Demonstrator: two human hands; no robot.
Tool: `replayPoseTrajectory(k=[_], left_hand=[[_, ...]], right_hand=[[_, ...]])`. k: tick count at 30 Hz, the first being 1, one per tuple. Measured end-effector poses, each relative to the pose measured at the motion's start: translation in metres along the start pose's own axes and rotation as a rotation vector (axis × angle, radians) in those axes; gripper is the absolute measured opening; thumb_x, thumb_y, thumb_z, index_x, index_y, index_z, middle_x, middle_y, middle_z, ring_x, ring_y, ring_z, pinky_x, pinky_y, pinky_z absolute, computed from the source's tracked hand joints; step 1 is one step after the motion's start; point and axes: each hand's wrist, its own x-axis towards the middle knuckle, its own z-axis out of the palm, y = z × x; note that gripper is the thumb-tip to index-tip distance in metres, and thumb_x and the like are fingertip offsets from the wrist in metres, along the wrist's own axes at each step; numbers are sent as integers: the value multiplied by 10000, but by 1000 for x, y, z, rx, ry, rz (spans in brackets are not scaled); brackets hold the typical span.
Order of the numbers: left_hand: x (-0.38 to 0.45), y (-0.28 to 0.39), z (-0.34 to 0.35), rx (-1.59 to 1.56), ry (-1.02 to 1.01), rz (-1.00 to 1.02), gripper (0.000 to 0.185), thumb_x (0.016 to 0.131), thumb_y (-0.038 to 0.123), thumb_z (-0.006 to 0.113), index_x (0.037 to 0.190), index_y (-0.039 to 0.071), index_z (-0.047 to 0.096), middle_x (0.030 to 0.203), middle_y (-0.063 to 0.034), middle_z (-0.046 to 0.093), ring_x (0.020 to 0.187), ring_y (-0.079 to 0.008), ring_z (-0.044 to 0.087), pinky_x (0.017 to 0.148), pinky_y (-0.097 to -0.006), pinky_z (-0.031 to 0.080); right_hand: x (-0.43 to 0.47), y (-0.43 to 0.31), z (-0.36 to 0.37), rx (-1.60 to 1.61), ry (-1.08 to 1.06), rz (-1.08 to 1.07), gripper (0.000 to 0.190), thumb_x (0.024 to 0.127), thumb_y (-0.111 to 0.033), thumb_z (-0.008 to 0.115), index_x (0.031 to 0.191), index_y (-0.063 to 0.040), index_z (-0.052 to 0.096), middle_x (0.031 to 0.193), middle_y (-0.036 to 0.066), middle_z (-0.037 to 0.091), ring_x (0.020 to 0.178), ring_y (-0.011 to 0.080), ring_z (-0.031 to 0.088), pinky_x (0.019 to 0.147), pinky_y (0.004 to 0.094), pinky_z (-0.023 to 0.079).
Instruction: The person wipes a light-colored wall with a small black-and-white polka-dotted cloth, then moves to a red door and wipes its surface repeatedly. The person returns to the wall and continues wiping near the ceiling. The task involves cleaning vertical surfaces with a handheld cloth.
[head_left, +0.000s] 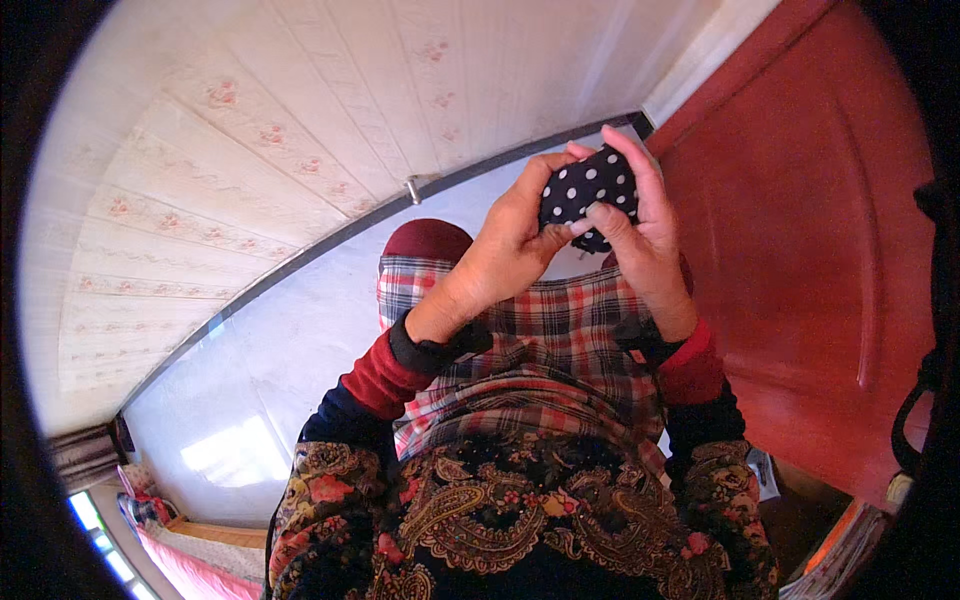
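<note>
Between both hands is a dark piece of fabric (592, 184) with white polka dots, bunched or folded into a rounded bundle. My left hand (517, 225) grips its left side, with the thumb pressed on its lower front. On the opposite side my right hand (637, 210) holds the cloth, its thumb lying across the front and its fingers behind and along the right edge. The two thumb tips meet near the lower middle. What lies inside or behind the fabric is hidden. Below the hands, a plaid cloth (555, 315) covers my lap and knees.
A red panelled door (787, 225) stands close on the right. Ahead and left runs a wall (300, 112) with floral paper and a dark baseboard (300, 259). A small metal door stop (413, 191) juts from it. Pink bedding (187, 559) lies at lower left.
</note>
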Motion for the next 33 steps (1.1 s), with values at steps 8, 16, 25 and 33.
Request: replayPoseTrajectory(k=[8, 16, 25, 33], left_hand=[[-12, 22, -13, 357, 365, 143, 626, 669, -143, 568, 1244, 44, 403, 1161, -182, 491, 1110, -364, 491, 935, -386, 407], [-13, 29, -30, 646, 519, 435, 849, 684, 4, 687, 1390, 78, 222, 1148, -197, 436, 998, -338, 468, 837, -400, 427], [-21, 13, -33, 694, 679, 444, 825, 737, 80, 654, 1404, 4, 172, 1188, -230, 435, 1059, -368, 415, 909, -456, 313], [-61, 51, -79, 928, 486, 266, 895, 664, 147, 735, 1399, 4, 245, 1391, -200, 325, 1241, -410, 303, 1010, -490, 232]], right_hand=[[18, 3, 26, -62, -254, -106, 885, 844, -395, 623, 1441, -47, 69, 1366, 195, 338, 1248, 254, 377, 1040, 359, 289], [29, 10, 72, 190, -150, -129, 1020, 798, -302, 703, 1443, -70, -52, 1312, 184, 340, 1214, 269, 392, 1030, 379, 307], [42, -1, 96, 377, -178, -50, 859, 772, -255, 733, 1404, -77, 178, 1210, 94, 445, 1121, 180, 450, 984, 329, 359], [75, -17, 125, 372, -170, -17, 706, 786, -177, 682, 1368, -52, 303, 1150, 43, 458, 1026, 111, 472, 911, 252, 404]])
